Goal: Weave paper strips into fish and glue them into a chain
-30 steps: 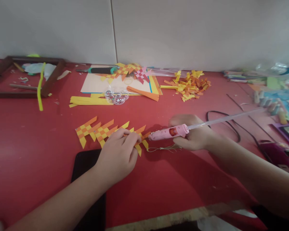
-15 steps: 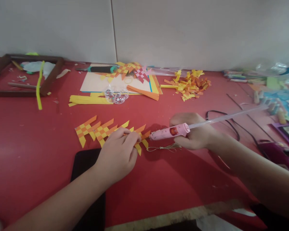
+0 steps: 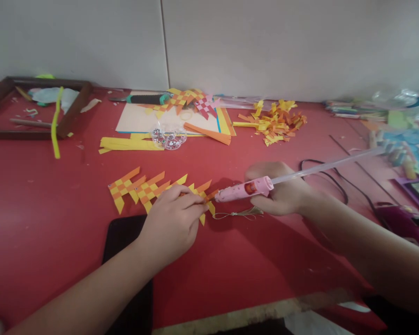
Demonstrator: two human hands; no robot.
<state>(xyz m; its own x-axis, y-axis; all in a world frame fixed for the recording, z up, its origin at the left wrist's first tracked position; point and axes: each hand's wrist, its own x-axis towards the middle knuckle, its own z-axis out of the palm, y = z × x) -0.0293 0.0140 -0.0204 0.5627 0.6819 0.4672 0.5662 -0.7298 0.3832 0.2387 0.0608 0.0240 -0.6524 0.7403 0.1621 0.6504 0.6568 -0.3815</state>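
A chain of woven orange and yellow paper fish [image 3: 143, 188] lies on the red table [image 3: 38, 204]. My left hand [image 3: 172, 223] presses its fingers down on the right end of the chain. My right hand [image 3: 282, 190] grips a pink glue gun [image 3: 244, 190] with a long clear glue stick [image 3: 328, 165] out of its back. The gun's nozzle touches the paper right beside my left fingertips. A small gold tassel on a thread loop [image 3: 239, 214] lies just below the nozzle.
A black tablet [image 3: 125, 260] lies under my left forearm. Further back are yellow strips [image 3: 125, 145], a clear box of googly eyes [image 3: 169, 138], more woven fish [image 3: 192, 101], a scrap pile [image 3: 274, 122], a wooden frame [image 3: 38, 109], a black cord [image 3: 328, 174] and craft supplies [image 3: 401, 139].
The glue gun's nozzle has shifted slightly left onto the paper beside my left fingers. My left hand stays pressed on the fish chain.
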